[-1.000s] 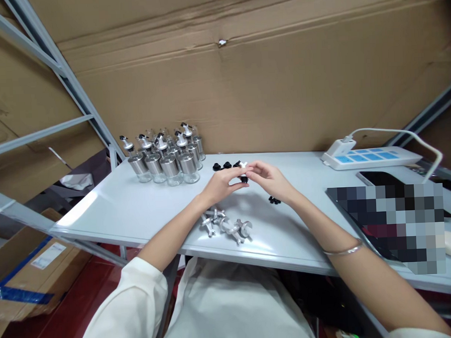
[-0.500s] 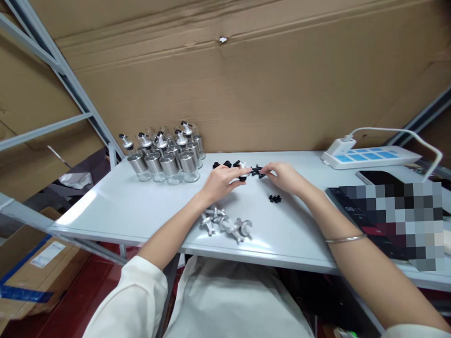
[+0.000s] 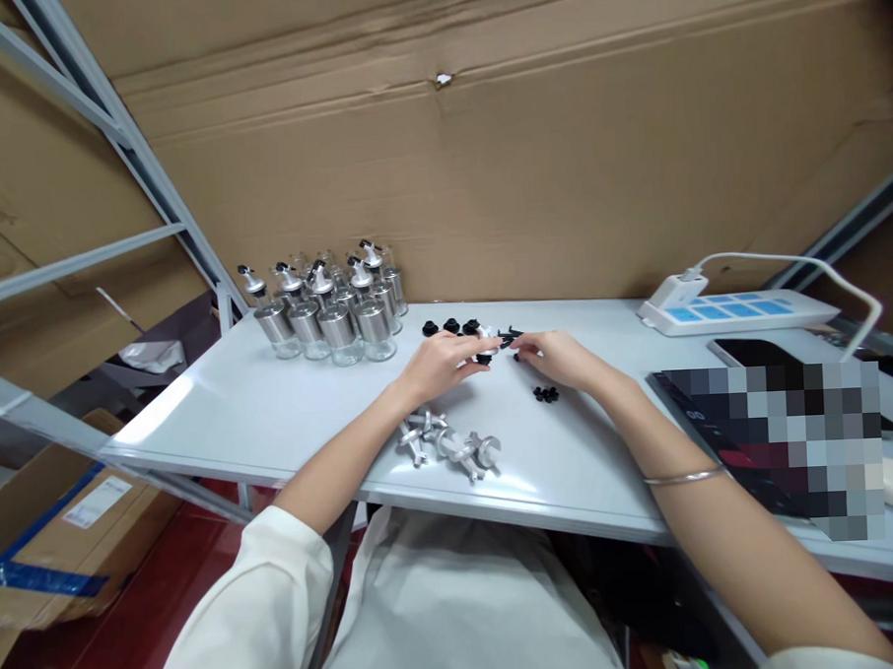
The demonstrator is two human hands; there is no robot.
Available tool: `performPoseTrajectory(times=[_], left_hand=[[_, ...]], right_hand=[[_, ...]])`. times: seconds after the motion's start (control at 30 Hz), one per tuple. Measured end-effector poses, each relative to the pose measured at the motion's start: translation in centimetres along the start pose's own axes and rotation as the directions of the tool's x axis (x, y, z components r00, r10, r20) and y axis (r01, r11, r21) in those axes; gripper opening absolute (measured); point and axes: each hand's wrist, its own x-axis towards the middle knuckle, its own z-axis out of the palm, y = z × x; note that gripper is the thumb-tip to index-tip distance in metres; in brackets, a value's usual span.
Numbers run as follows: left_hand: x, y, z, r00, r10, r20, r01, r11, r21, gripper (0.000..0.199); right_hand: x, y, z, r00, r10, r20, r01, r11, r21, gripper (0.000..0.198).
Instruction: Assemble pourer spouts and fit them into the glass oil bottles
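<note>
My left hand [image 3: 439, 366] is closed on a silver pourer spout [image 3: 487, 343] with a black base, near the middle of the table. Beside it, my right hand [image 3: 560, 357] has its fingertips pinched at a small black part [image 3: 517, 357], its shape mostly hidden by the fingers. Thin black pieces [image 3: 513, 336] lie just beyond those fingertips. Behind the left hand sit several black stoppers [image 3: 452, 326]. A small cluster of black parts [image 3: 545, 394] rests below the right hand. Closer to my body is a heap of loose silver pourer spouts [image 3: 455, 445].
Glass bottles with steel sleeves [image 3: 338, 329], several topped with spouts, stand at the back left. On the right are a white power strip [image 3: 741, 311] with a plugged charger, a dark phone [image 3: 750, 351] and a partly blurred screen. Cardboard [image 3: 485, 195] walls the back.
My right hand has drawn slightly toward me from the thin black pieces, and a small black part now shows at its fingertips. The left hand keeps the spout almost in place.
</note>
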Motion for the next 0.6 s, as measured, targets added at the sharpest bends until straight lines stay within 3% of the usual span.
performPoseTrajectory(times=[0.43, 0.6], left_hand=[[-0.02, 0.12, -0.04, 0.999, 0.011, 0.037, -0.011, 1.0, 0.007, 0.035], [0.03, 0.15, -0.02, 0.997, 0.004, 0.075, -0.008, 0.999, 0.052, 0.036]], right_hand=[[0.01, 0.14, 0.1, 0.999, -0.041, -0.001, 0.041, 0.999, -0.012, 0.029], [-0.15, -0.17, 0.01, 0.999, -0.04, 0.012, 0.039, 0.998, 0.049, 0.018]])
